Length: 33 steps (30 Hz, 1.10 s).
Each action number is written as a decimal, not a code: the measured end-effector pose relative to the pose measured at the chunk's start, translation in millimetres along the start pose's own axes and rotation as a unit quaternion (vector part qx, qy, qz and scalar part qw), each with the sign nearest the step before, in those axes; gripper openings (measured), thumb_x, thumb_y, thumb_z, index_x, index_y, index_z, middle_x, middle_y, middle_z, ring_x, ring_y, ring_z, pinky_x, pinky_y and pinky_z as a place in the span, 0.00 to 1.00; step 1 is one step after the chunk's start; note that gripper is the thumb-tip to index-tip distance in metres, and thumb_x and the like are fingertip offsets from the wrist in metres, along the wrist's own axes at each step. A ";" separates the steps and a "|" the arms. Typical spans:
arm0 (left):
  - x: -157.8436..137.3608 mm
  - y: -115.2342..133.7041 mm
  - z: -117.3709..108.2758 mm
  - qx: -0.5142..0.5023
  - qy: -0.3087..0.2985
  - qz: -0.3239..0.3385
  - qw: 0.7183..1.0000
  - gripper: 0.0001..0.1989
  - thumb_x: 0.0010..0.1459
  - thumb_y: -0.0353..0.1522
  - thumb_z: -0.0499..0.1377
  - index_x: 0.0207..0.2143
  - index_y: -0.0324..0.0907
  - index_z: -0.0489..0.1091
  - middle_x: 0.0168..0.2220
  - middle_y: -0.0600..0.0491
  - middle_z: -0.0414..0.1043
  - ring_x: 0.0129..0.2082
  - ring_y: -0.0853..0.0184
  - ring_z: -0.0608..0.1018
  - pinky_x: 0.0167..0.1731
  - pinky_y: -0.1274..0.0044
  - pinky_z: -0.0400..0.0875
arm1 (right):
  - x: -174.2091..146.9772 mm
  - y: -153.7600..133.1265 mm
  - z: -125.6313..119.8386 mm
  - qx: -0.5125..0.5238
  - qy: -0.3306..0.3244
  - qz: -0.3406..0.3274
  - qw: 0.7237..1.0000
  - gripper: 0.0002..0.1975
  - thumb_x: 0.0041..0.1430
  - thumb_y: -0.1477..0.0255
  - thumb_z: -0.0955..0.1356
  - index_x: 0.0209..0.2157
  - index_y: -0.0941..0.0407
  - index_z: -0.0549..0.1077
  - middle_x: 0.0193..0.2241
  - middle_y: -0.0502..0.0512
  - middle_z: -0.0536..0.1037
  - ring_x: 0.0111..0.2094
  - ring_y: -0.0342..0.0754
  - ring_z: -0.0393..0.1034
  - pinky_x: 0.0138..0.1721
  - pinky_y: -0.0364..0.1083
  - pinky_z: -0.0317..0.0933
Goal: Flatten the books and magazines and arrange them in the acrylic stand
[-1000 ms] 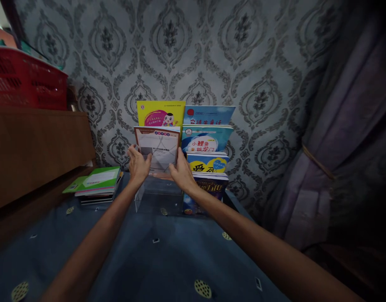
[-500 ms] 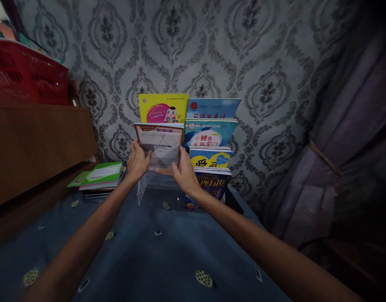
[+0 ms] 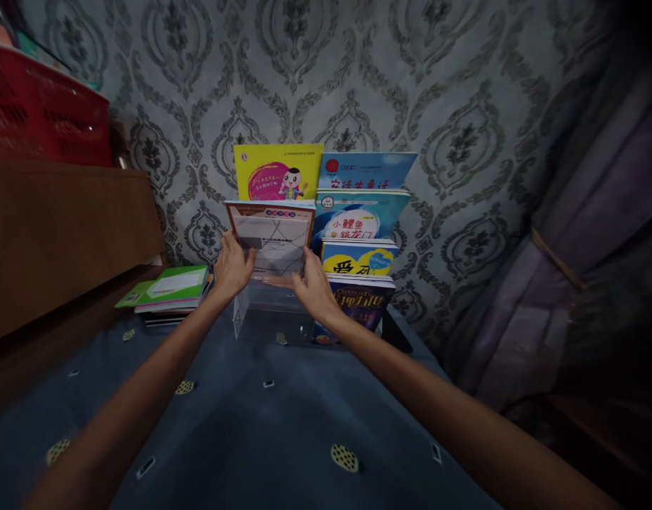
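Between my two hands is a brown-edged book (image 3: 276,244) with a pale panel on its cover, leaning back slightly. My left hand (image 3: 233,268) grips its left edge, thumb on the front. My right hand (image 3: 314,287) closes on the right edge, its thumb also in front. The book is at a clear tiered stand (image 3: 270,326), whose bare lower front shows below it. Behind rises a yellow book (image 3: 278,166) with a cartoon figure. To the right, the stand bears a blue book (image 3: 368,168), a light-blue book (image 3: 358,216), a yellow-and-blue book (image 3: 358,258) and a dark purple book (image 3: 361,301).
A small pile of books with a green one (image 3: 177,283) on top lies left of the stand. A wooden cabinet (image 3: 71,241) carrying a red basket (image 3: 47,106) stands at the left. Patterned wallpaper is behind; a tied curtain (image 3: 560,283) hangs at the right.
The view has tipped slightly downward or shifted, so the wall and basket sit a little higher. My hands keep the same grip on the brown-edged book, which has barely moved against the stand.
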<state>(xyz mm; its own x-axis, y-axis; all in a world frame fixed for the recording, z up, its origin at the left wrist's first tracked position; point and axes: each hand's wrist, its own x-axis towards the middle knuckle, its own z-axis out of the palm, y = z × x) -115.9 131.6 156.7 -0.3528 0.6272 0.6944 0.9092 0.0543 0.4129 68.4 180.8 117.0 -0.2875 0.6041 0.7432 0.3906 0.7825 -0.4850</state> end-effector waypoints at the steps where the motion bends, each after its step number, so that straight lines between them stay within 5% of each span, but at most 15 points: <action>1: -0.3 -0.9 0.2 -0.003 0.000 0.004 1.000 0.25 0.64 0.36 0.51 0.60 0.33 0.52 0.59 0.32 0.64 0.60 0.45 0.71 0.54 0.59 0.70 | -0.7 -0.1 0.0 0.001 0.001 0.000 1.000 0.35 0.58 0.72 0.62 0.66 0.66 0.57 0.65 0.71 0.63 0.68 0.59 0.55 0.68 0.61 0.51; 11: -13.4 -21.6 3.5 -0.008 -0.008 0.037 0.999 0.27 0.64 0.34 0.52 0.62 0.37 0.50 0.59 0.37 0.66 0.56 0.50 0.74 0.54 0.61 0.70 | -11.5 -1.6 -6.2 0.006 -0.009 -0.006 1.000 0.33 0.61 0.72 0.62 0.68 0.61 0.57 0.66 0.67 0.63 0.69 0.58 0.53 0.69 0.62 0.49; 18: -43.6 -99.9 4.5 0.153 -0.107 0.008 0.982 0.22 0.64 0.34 0.52 0.58 0.33 0.61 0.57 0.32 0.67 0.60 0.48 0.69 0.57 0.59 0.66 | -84.7 -4.5 -8.1 0.052 -0.093 -0.012 0.994 0.30 0.66 0.70 0.60 0.68 0.56 0.58 0.68 0.65 0.59 0.69 0.56 0.53 0.64 0.61 0.60; 22: -42.7 -149.8 -0.6 0.189 -0.138 -0.031 0.972 0.33 0.59 0.40 0.60 0.62 0.32 0.59 0.65 0.27 0.58 0.67 0.41 0.59 0.62 0.48 0.55 | -147.6 4.4 1.3 0.040 -0.154 0.016 0.987 0.31 0.67 0.71 0.60 0.70 0.52 0.55 0.69 0.62 0.59 0.69 0.54 0.54 0.66 0.61 0.57; 25: -38.3 -178.7 -3.4 0.247 -0.215 -0.036 0.944 0.38 0.60 0.45 0.59 0.65 0.33 0.55 0.69 0.28 0.51 0.71 0.42 0.52 0.63 0.44 0.48 | -181.5 15.7 7.1 0.037 -0.180 0.048 0.982 0.30 0.67 0.70 0.60 0.69 0.50 0.57 0.69 0.61 0.59 0.69 0.55 0.56 0.65 0.61 0.59; 33: -34.1 -202.5 -8.8 0.295 -0.282 -0.013 0.913 0.31 0.64 0.46 0.55 0.64 0.38 0.59 0.67 0.32 0.58 0.65 0.42 0.64 0.59 0.37 0.47 | -196.9 29.3 3.9 0.048 -0.208 0.114 0.970 0.26 0.68 0.68 0.61 0.66 0.54 0.64 0.67 0.64 0.62 0.63 0.58 0.66 0.62 0.61 0.63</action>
<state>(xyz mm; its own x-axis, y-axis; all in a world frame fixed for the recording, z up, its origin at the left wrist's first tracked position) -290.0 92.4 54.6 -0.3562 0.9115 0.2058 0.9221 0.3785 -0.0803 133.0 85.4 -45.3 -0.5386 0.7569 0.3703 0.4088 0.6190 -0.6706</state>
